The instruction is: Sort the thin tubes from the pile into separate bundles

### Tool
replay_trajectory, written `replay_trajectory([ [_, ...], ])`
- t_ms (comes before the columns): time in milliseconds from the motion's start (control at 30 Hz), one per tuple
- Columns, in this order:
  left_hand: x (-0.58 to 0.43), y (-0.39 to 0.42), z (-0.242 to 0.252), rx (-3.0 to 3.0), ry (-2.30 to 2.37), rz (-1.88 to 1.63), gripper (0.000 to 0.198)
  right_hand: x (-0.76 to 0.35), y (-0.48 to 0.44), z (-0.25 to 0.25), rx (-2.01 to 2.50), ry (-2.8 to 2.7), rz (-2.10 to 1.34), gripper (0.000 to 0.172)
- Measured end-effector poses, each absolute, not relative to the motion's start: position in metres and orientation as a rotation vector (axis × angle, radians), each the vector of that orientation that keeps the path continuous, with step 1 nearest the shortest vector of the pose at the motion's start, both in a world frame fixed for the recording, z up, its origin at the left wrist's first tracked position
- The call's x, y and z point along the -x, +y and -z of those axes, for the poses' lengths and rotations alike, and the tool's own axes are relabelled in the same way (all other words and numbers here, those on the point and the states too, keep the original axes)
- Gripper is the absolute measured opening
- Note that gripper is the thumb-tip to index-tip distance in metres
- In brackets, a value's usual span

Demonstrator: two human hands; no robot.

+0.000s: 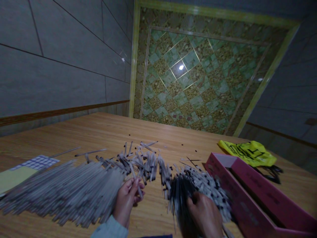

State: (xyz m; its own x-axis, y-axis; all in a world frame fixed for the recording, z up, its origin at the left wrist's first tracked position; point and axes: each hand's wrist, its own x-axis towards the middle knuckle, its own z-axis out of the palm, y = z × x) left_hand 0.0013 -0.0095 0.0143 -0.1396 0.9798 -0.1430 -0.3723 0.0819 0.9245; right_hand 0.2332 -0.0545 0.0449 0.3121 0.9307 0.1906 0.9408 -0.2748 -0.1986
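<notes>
My left hand pinches a short, clear pen-like tube between thumb and fingers. Beside it on the left lies a broad heap of long, thin clear tubes. My right hand is curled at a bundle of thin black sticks that look like pen refills; what its fingertips grip is blurred and partly hidden. Between and beyond the hands are scattered short translucent pieces with dark ends, like pen caps. A pile of whitish pieces with black tips lies just beyond my right hand.
On the right stands a long, open pink box. Behind it are a yellow plastic bag with black print and a black strap-like item. Checked paper lies at the left of the wooden table. Tiled walls rise around it.
</notes>
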Motion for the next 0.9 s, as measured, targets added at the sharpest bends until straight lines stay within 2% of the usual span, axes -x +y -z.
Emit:
replay_trajectory([
  [233, -0.004, -0.010, -0.016, -0.789, 1.073, -1.319, 0.047, -0.235, -0.049, -0.037, 2.431, -1.680, 0.054, 0.019],
  [467, -0.003, -0.005, -0.015, -0.951, 1.137, -1.334, 0.056, -0.237, -0.053, -0.036, 2.326, -1.685, -0.054, 0.024],
  [633, 0.040, -0.003, -0.031, -1.515, 1.725, -1.500, 0.032, -0.233, -0.050, -0.032, 2.267, -1.661, -0.138, 0.031],
  [767, 0.088, -0.004, -0.039, -1.812, 2.479, -1.327, 0.035, -0.230, -0.051, -0.031, 2.206, -1.682, -0.137, 0.033],
  [900, 0.109, -0.003, -0.031, -1.746, 2.761, -1.116, 0.034, -0.227, -0.053, -0.033, 2.198, -1.672, -0.122, 0.033],
])
